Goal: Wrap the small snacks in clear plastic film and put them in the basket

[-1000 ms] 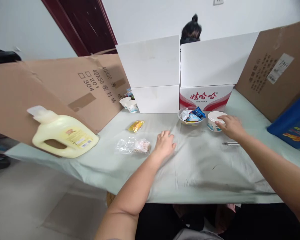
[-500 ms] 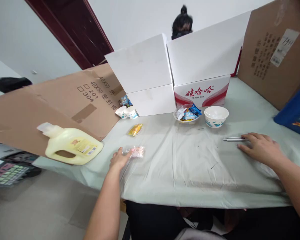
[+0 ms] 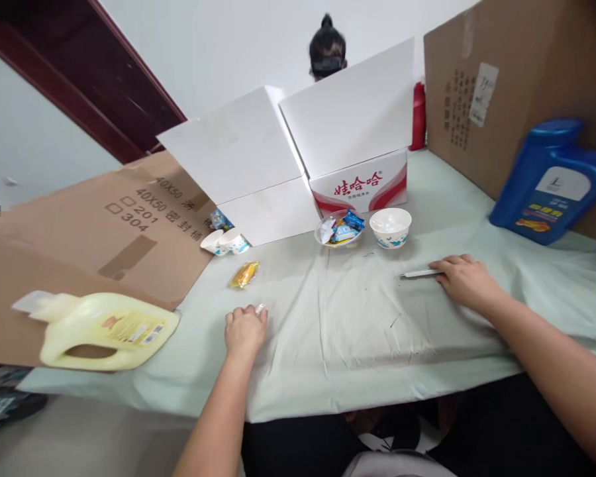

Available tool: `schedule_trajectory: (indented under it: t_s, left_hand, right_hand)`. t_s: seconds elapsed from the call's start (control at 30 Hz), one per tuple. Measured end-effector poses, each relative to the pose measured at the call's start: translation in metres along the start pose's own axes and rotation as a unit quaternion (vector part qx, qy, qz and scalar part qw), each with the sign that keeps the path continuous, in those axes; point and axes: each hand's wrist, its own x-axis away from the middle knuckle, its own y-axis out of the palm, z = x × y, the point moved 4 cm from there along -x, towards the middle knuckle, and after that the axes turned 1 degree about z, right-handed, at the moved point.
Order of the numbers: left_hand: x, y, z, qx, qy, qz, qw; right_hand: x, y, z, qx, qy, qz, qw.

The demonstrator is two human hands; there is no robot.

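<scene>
My left hand (image 3: 246,331) is curled down on the cloth over a small clear-wrapped pink packet (image 3: 261,308). Only a sliver of the packet shows at the fingertips. Just beyond it lies a yellow wrapped packet (image 3: 245,274). My right hand (image 3: 465,281) is closed over the near end of a slim silver metal tool (image 3: 418,273), which lies low over the table and points left; its kind is unclear. Further back, a clear bowl (image 3: 322,242) of blue and white wrapped sweets stands beside a white paper bowl (image 3: 391,232).
A yellow jug (image 3: 97,311) leans at the left, a blue bottle (image 3: 541,185) stands at the right. Two paper cups (image 3: 234,242) lie near the brown cardboard (image 3: 94,225). A white carton (image 3: 362,182) blocks the back, with a person (image 3: 326,50) behind it.
My left hand has closed over the pink packet, which lay beside it in plain sight. My right hand has stayed on the silver tool. The view has turned right, bringing the blue bottle into sight.
</scene>
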Motion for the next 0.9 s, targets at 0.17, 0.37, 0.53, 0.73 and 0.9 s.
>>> schedule_trajectory:
  t_s: [0.17,0.37,0.53,0.73,0.9]
  left_hand:
    - [-0.006,-0.015,0.023,0.05,0.107,-0.007,0.993]
    - [0.023,-0.049,0.137,0.272,0.404,0.077,0.87]
    - [0.06,-0.038,0.199,0.371,0.538,0.119,0.748]
    - [0.06,-0.019,0.187,0.419,0.455,0.13,0.775]
    - [0.06,-0.025,0.182,0.454,0.377,0.179,0.788]
  right_hand:
    - [0.001,-0.006,-0.017,-0.018,-0.022,0.006,1.0]
    - [-0.001,-0.002,-0.037,-0.078,-0.086,0.047,0.992]
    - [0.007,-0.013,-0.042,-0.151,-0.095,0.108,0.978]
    - [0.021,-0.029,-0.074,-0.205,-0.25,0.131,0.937]
    - [0.006,-0.021,-0.058,-0.116,-0.221,0.078,0.965]
